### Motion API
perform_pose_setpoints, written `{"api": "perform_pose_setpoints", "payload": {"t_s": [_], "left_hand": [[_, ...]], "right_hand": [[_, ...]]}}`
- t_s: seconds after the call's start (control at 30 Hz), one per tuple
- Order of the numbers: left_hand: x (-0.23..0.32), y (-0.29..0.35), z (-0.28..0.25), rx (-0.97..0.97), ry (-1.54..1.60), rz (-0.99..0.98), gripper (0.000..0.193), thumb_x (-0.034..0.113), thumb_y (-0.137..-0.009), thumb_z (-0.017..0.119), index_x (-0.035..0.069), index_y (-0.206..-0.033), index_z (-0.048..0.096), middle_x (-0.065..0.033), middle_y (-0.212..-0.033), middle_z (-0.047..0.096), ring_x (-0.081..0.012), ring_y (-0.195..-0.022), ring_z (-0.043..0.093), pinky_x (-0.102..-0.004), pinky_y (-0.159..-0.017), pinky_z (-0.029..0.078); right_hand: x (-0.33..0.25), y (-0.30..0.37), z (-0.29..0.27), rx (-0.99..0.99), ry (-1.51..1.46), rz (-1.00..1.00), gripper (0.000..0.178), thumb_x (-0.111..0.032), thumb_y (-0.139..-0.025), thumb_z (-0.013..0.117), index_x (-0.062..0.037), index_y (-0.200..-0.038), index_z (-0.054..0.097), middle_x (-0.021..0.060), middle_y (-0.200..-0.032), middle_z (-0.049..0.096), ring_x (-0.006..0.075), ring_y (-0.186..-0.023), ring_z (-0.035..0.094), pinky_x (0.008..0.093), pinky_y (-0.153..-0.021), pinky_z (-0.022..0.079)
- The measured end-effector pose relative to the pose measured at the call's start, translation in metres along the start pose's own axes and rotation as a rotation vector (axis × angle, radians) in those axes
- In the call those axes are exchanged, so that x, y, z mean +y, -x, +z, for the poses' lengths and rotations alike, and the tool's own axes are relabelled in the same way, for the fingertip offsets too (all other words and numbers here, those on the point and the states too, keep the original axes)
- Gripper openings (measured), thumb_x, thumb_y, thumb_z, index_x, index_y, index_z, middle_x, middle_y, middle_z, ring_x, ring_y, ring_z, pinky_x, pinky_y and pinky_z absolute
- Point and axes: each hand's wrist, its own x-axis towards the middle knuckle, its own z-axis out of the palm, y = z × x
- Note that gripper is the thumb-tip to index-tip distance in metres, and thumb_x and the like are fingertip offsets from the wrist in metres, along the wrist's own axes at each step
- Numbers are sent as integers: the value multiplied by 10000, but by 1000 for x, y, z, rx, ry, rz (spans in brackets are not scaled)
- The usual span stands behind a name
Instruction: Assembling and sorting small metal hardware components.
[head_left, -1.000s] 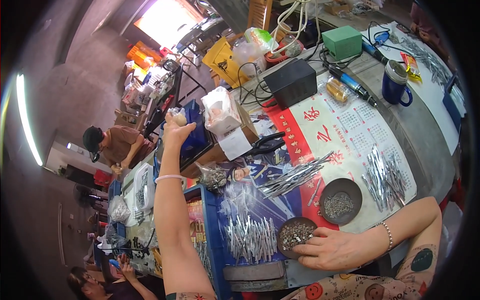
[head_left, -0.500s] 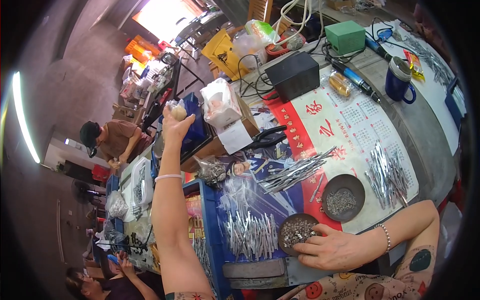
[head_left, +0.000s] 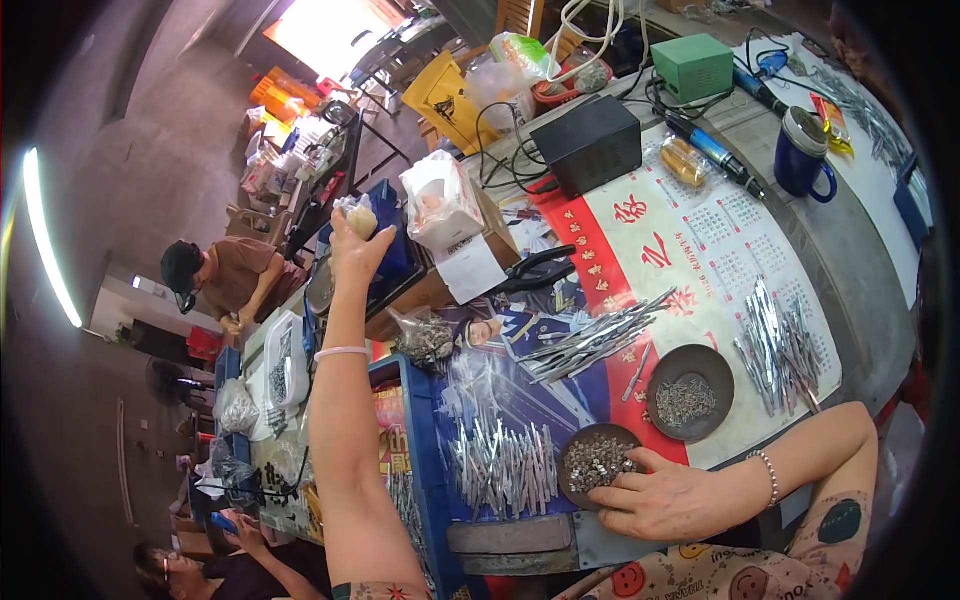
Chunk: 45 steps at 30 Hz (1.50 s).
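Note:
My left hand (head_left: 360, 252) is raised at the end of a stretched-out arm, its fingers closed around a pale, roundish item in clear plastic wrap (head_left: 360, 216), whose kind I cannot make out. It is beside a blue bin (head_left: 385, 205). Near the front edge of the table, my right hand (head_left: 660, 497) grips the right side of a small dark bowl (head_left: 612, 431) of tiny shiny metal pieces, with fingertips reaching over its rim. A second dark bowl (head_left: 722, 372) of small silvery pieces stands to its right. Bundles of thin metal strips lie left of the bowls (head_left: 505, 465) and beyond them (head_left: 600, 340).
More strips (head_left: 778, 345) lie on the right, over a red-and-white calendar sheet (head_left: 640, 220). Farther back stand a black box (head_left: 588, 145), a green box (head_left: 692, 68), a blue handheld tool (head_left: 712, 150) and a blue mug (head_left: 800, 160). Pliers (head_left: 535, 270) lie mid-table. Two people (head_left: 235, 275) are at the left.
The view has shifted slightly. Both hands keep their places and grips. The person at the lower left has raised their head a little.

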Motion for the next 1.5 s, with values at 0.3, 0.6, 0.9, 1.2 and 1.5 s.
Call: {"api": "perform_pose_setpoints", "payload": {"t_s": [0.3, 0.6, 0.9, 1.2, 1.5], "left_hand": [[16, 8, 0, -37, -61, -74, 1018, 465, -647, 748, 152, -1440, 193, -210, -1320, 460, -427, -1183, 472, -500, -986, 374], [-16, 8, -4, 97, 82, 138, 738, 471, -762, 646, 10, -1299, 438, -261, -1110, 603, -387, -1040, 589, -414, -892, 451], [24, 13, -18, 259, -90, -52, 726, 556, -747, 614, 45, -1247, 487, -247, -1095, 586, -400, -1015, 582, -490, -846, 463], [12, 15, -25, 155, -13, 30, 540, 449, -772, 596, 33, -1116, 615, -225, -994, 658, -373, -954, 632, -418, -855, 476], [-16, 73, -75, 211, 384, 160, 437, 289, -843, 629, -9, -1155, 556, -164, -999, 631, -228, -892, 617, -330, -794, 478]], "right_hand": [[-16, 2, 9, -10, 8, -7, 297, -114, -715, 594, -14, -990, 543, 138, -1145, 512, 228, -964, 544, 490, -896, 352], [-46, 33, 20, -129, 13, 84, 284, -190, -821, 556, -48, -1066, 536, 140, -1257, 482, 237, -1017, 540, 494, -901, 345], [-51, 42, 38, -61, -112, 185, 281, -219, -875, 527, -38, -1089, 505, 164, -1290, 463, 267, -1090, 529, 486, -912, 354], [-55, 25, 45, -10, -157, 143, 299, -180, -852, 528, -15, -1100, 502, 161, -1245, 481, 263, -986, 552, 381, -864, 406], [-86, 35, 52, 35, -199, 200, 340, -216, -833, 594, -34, -1113, 527, 172, -1233, 499, 280, -961, 575, 383, -830, 440]]}}
